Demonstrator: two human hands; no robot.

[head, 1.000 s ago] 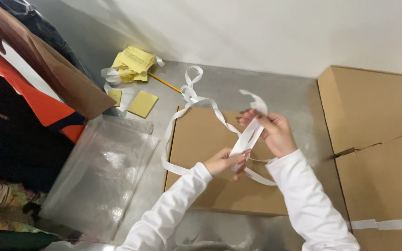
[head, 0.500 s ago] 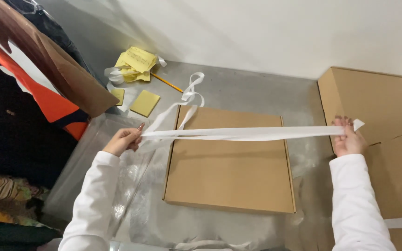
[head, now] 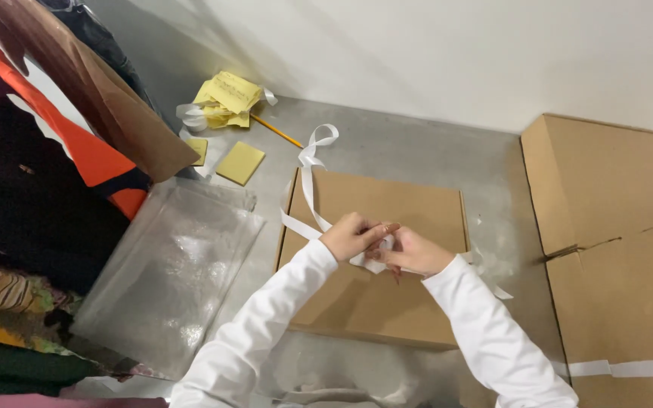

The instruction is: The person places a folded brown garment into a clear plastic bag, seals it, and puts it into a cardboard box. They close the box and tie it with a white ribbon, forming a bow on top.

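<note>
Head camera view, looking down: a flat brown cardboard box [head: 387,227] lies closed on the grey floor [head: 417,151], with two larger plain cardboard cartons [head: 606,196] standing against the white wall at right, the nearer one carrying a strip of white tape along its lower edge. At upper left, a crumpled heap of yellow paper [head: 227,97] rests beside two small yellow square pads [head: 240,162] and a yellow pencil [head: 276,131]. A clear plastic bag [head: 175,264], flat and apparently empty, lies just left of the box. Dark, orange and brown garments [head: 62,113] hang along the left edge. Over the middle of the box, the left hand [head: 349,236] and right hand [head: 413,251], both in white sleeves, meet with fingers closed on a white ribbon [head: 307,189]. The gathered ribbon is bunched between the two hands; one length runs from the left hand up across the box's left edge and ends in a loose curl on the floor near the pencil, while a short end shows by the box's right side
</note>
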